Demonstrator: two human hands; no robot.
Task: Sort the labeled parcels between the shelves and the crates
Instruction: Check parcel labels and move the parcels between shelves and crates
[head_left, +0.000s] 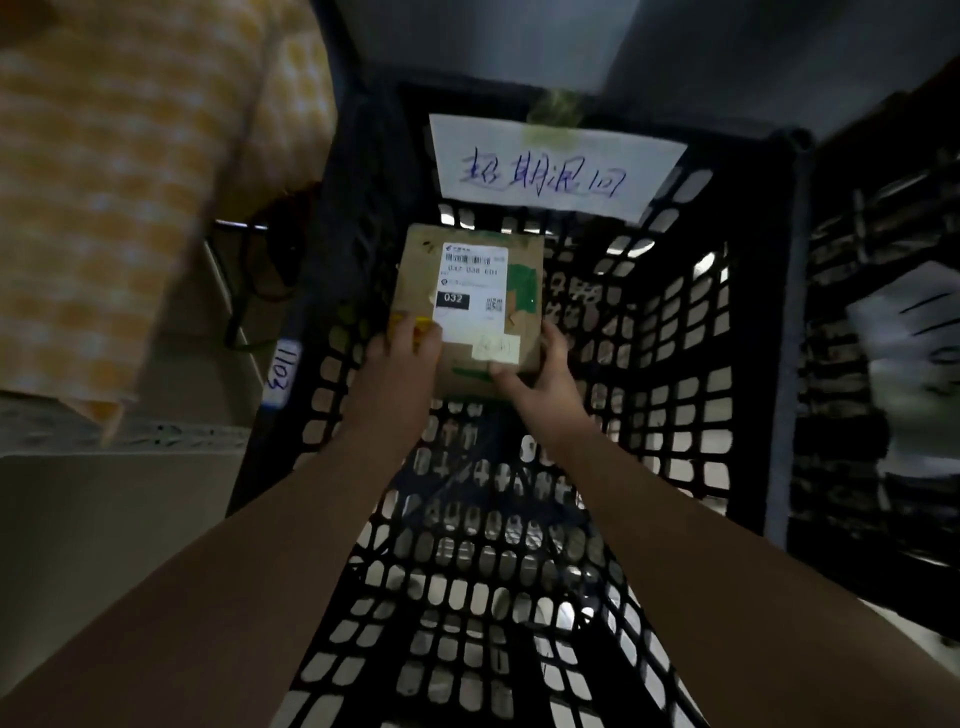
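Both forearms (311, 519) reach down into the black lattice crate (675, 374). Left of the crate hangs yellow checked cloth (104, 182). Inside it, the left grip (402, 358) and right grip (545, 374) clasp the near corners of the cardboard parcel (470, 291), label 032 up, below the handwritten paper sign (556, 166) on the crate's far wall; whether it touches the crate's floor is unclear

Outstretched arms; left hand (402, 347), right hand (546, 366), fingers (418, 335) curled.
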